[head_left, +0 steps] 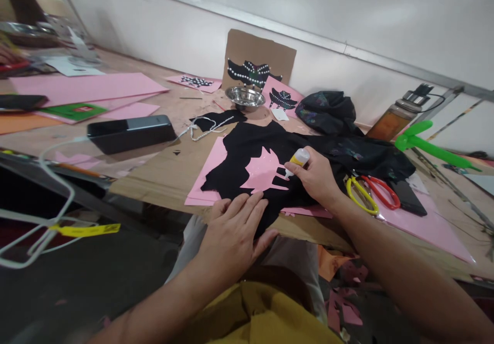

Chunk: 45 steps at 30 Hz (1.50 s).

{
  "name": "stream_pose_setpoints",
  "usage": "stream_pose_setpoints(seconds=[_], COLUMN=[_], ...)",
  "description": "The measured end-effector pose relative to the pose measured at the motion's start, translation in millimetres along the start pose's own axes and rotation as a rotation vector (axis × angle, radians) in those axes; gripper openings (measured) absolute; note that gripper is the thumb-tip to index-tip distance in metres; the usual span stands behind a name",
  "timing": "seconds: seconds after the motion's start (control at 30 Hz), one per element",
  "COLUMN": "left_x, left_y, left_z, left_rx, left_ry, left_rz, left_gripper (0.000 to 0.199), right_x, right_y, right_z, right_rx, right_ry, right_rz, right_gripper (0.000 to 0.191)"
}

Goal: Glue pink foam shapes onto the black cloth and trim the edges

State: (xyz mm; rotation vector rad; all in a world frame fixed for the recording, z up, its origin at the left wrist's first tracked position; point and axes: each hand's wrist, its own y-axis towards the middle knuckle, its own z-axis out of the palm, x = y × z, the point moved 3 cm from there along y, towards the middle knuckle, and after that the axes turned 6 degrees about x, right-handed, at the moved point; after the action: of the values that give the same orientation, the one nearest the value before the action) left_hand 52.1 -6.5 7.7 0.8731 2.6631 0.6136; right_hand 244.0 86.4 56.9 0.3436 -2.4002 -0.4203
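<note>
My right hand (318,174) grips a small white glue bottle (301,157) with a yellow band. The bottle is tilted, its nozzle down at the narrow legs of a pink cut-out shape (260,171). That spiky cut-out lies flat on black cloth (254,140), with small shiny spots on its surface. My left hand (235,230) rests palm down on the cloth's near edge, fingers stretched out, their tips close to the cut-out's lower edge. Pink sheets (204,184) show beneath the cloth, on top of brown cardboard (154,179).
Scissors (363,194) with yellow and red handles lie right of my right hand, beside a dark phone (409,197). A metal bowl (245,98), beaded black cut-outs (250,73) and a bottle (397,112) stand behind. At left are a black box (131,134) and a white cable (57,174).
</note>
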Motion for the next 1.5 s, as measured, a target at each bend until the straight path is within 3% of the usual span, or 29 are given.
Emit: stream_pose_setpoints(seconds=[0.73,1.17,1.4,1.5], left_x=[0.8,0.1,0.7,1.1], left_y=[0.7,1.2,1.5,1.2], left_z=[0.4,0.3,-1.0,-1.3], left_rx=[-0.011,0.004,0.01,0.011], left_ry=[-0.015,-0.019,-0.011,-0.011], left_rz=[0.005,0.003,0.006,0.006], left_gripper=[0.038,0.039,0.039,0.038], right_x=[-3.1,13.6,24.9,25.7], right_y=[2.3,15.0,25.3,33.8], right_z=[-4.4,5.6,30.5,36.8], right_rx=[-0.035,-0.042,0.096,0.081], right_ry=[0.087,0.074,0.086,0.07], right_rz=[0.04,-0.007,-0.08,-0.084], right_gripper=[0.031,0.031,0.033,0.033])
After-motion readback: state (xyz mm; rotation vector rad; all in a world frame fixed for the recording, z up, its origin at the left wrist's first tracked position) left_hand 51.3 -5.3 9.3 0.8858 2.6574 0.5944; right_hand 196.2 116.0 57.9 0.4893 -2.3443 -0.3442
